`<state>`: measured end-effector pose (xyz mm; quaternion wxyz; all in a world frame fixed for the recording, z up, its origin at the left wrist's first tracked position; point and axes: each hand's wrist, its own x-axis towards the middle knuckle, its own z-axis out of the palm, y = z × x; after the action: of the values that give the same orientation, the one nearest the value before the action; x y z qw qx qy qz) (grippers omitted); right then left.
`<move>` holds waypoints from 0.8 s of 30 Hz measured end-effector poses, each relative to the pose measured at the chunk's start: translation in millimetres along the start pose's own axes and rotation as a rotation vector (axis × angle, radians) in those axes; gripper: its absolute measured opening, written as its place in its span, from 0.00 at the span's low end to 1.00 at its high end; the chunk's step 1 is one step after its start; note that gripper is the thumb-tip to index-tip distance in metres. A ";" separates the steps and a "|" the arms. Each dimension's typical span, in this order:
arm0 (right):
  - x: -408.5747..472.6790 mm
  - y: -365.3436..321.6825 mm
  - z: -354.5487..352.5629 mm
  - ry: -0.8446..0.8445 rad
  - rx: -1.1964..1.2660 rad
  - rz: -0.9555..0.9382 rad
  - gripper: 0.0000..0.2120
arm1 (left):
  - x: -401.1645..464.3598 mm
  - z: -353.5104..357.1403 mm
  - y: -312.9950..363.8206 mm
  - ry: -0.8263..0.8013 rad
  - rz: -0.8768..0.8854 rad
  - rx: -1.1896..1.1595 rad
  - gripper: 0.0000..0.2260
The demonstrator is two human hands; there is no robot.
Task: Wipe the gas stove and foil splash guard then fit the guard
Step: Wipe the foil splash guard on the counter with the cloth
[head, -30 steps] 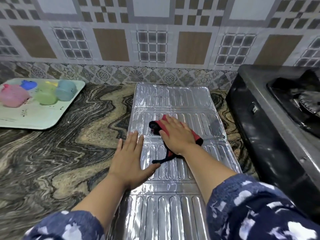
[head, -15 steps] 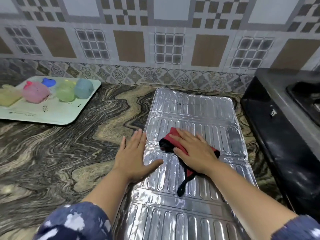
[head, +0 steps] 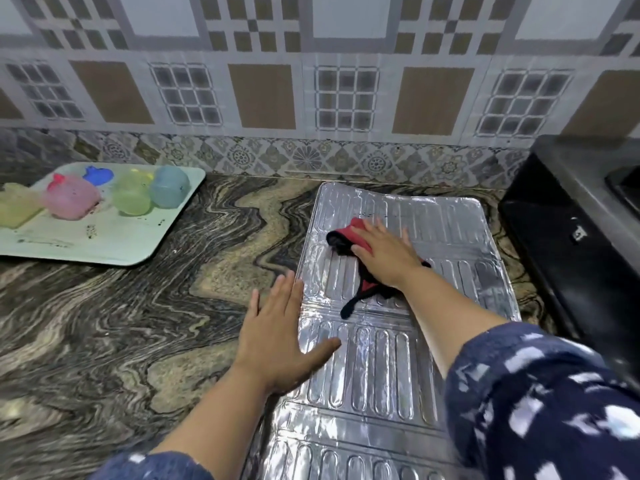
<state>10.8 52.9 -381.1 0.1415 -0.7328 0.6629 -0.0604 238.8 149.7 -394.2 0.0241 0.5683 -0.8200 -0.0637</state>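
The ribbed silver foil splash guard (head: 446,230) lies flat on the marbled counter, stretching from near the wall toward me. My right hand (head: 388,252) presses a red and black cloth (head: 349,237) flat onto the guard's far panel, fingers straight. My left hand (head: 280,337) rests flat on the guard's left edge, palm partly on the counter, thumb on the foil. The black gas stove (head: 568,216) stands at the right edge, only its left side and part of the top showing.
A pale green tray (head: 104,244) at the left holds pink, yellow-green and blue plastic cups plus a yellow container. Patterned wall tiles run behind the marbled stone counter (head: 121,334), which spreads between tray and guard.
My right hand has slid the cloth farther up the guard toward the wall. My left hand stays flat on the left edge. The camera view has shifted left, showing less of the stove.
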 end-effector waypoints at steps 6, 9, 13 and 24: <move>-14.2 6.5 -5.6 0.002 0.100 -0.164 0.22 | 25.5 -11.3 12.4 0.054 -0.095 -0.098 0.39; -5.3 1.9 2.6 -0.020 0.042 -0.218 0.22 | 45.8 -8.2 18.8 0.024 -0.030 -0.024 0.40; 21.2 -12.8 8.1 -0.016 -0.016 -0.263 0.21 | 50.1 1.7 25.5 0.009 -0.017 0.045 0.41; 83.1 9.7 -6.6 -0.015 -0.066 -0.071 0.29 | 49.9 4.3 27.4 0.030 -0.049 0.017 0.43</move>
<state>9.2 -30.9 -385.9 0.1197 -0.7607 0.6369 -0.0379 195.3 112.9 -396.4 0.0300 0.5893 -0.8059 -0.0485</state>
